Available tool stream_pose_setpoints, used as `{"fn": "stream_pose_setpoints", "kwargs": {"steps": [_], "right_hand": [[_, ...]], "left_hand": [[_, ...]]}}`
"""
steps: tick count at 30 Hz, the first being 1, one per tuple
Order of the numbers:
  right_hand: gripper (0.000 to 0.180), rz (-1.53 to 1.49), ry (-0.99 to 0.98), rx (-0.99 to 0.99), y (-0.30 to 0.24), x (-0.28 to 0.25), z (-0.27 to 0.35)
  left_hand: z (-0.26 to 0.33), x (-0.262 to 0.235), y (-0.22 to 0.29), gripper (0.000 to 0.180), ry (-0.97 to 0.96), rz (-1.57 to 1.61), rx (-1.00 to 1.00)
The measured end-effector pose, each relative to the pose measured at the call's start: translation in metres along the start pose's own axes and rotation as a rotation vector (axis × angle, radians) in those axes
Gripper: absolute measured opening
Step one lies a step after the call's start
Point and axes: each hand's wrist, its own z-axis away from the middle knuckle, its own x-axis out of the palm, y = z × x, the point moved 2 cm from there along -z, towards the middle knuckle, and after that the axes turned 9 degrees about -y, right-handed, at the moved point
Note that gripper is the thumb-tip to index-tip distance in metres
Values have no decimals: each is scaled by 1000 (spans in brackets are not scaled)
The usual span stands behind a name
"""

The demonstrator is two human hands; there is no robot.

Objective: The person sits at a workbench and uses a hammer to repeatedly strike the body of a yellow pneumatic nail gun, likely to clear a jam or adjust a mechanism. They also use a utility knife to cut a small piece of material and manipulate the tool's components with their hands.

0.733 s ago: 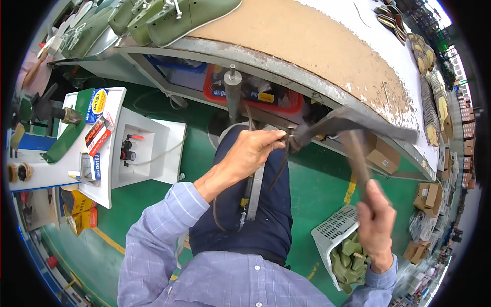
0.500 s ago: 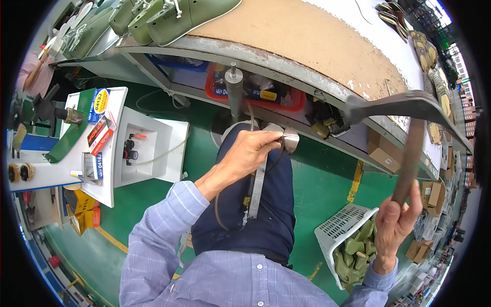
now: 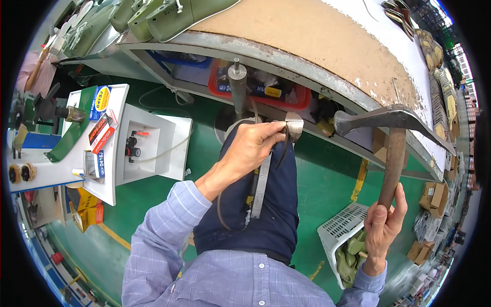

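My left hand [image 3: 249, 149] pinches a small piece, shiny and bent at one end with a dark strip hanging from it [image 3: 294, 123]; its exact kind I cannot make out. It is held above my lap. A shoemaker's hammer [image 3: 394, 158] stands nearly upright in my right hand [image 3: 381, 227], gripped low on the wooden handle. Its dark iron head has a round face towards the left and a long curved tail towards the right. A grey metal bar [image 3: 261, 189] and a thin hose [image 3: 220, 210] lie along my thigh.
Ahead is a workbench [image 3: 286, 25] with green shoe lasts [image 3: 174, 20]; a red basket [image 3: 220, 87] sits on its lower shelf. A metal post [image 3: 238, 87] rises before it. To the left stands a white cabinet [image 3: 123, 153], to the right a white basket [image 3: 332, 227] of green lasts.
The hammer has swung down and left with my right hand, its head now nearer the bench edge. My left hand has shifted slightly, and the small piece has turned more upright.
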Motion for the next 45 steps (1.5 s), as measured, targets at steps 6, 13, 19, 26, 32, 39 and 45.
{"fn": "stream_pose_setpoints", "kwargs": {"steps": [6, 13, 19, 26, 32, 39, 45], "right_hand": [[57, -33, 4, 20, 0, 0, 4], [56, -33, 22, 56, 3, 1, 11], [55, -34, -16, 40, 2, -1, 14], [56, -14, -6, 37, 3, 1, 15], [54, -55, -57, 22, 1, -1, 20], [55, 222, -82, -192, 1, 6, 23], [48, 364, -90, -217, -9, 0, 22]], "left_hand": [[1, -3, 4, 26, -62, -79, -38], [2, -2, 4, 26, -63, -68, -24], [0, -1, 5, 26, -75, -92, -2], [2, 0, -1, 26, -76, -86, 16], [4, 0, -1, 28, -91, -183, 156], [2, 2, -3, 28, -119, -178, 187], [6, 0, -6, 28, -107, -219, 191]]}}
